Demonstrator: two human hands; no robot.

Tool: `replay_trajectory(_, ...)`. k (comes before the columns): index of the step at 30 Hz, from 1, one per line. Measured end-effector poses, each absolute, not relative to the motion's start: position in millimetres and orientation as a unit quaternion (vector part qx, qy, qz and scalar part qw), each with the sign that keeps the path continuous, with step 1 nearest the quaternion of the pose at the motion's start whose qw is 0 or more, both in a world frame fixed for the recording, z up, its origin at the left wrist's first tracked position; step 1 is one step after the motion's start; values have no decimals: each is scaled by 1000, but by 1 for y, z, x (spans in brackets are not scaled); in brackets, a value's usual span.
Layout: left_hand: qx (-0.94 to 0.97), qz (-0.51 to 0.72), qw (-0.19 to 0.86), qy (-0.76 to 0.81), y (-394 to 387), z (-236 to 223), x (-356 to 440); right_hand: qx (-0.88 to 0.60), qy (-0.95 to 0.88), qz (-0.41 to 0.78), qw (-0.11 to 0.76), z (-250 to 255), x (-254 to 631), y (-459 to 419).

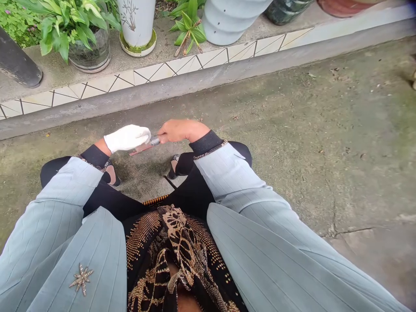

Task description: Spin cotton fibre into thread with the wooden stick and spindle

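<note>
And here's the outfit: a pale grey-blue jacket (250, 255), fine ribbing running down its sleeves, finished with black cuffs (206, 143) edged in gold-flecked trim! Over at seven o'clock, a gold star brooch (81, 278) pinned to the jacket. Six o'clock brings a black top (139, 242) dotted with gold, under a black-and-gold leaf-pattern scarf (178, 242). The left hand (126, 138) wears a white glove (133, 136), the right hand (183, 131) goes bare, and black strappy sandals (112, 173) finish it off.
</note>
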State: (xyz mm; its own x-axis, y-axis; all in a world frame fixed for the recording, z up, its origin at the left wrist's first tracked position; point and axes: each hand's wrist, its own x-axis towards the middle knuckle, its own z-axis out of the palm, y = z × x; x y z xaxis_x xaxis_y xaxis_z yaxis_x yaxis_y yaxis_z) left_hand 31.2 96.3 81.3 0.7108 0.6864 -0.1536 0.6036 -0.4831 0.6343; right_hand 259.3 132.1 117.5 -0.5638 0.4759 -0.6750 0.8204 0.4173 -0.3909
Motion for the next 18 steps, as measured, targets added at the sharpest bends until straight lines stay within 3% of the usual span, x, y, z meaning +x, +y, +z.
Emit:
replay_trajectory(2, 856, 43, 376, 353, 99, 82, 29, 331, 782, -455, 267, 118, 265, 133)
replay_trajectory(4, 836, 56, 427, 340, 102, 82, 26, 282, 759, -538, 235, 121, 277, 135)
replay_trajectory(8, 763, 140, 519, 358, 106, 74, 24, 267, 715, -646, 5, 133, 308, 143)
replay_trajectory(12, 733, 182, 545, 365, 100, 74, 29, 287, 652, -663, -230, 135, 323, 148)
replay_trajectory(14, 751, 181, 518, 368, 94, 79, 34, 325, 638, -646, -264, 130, 321, 150)
replay_trajectory(18, 804, 161, 453, 351, 86, 88, 42, 404, 638, -608, -247, 121, 309, 153)
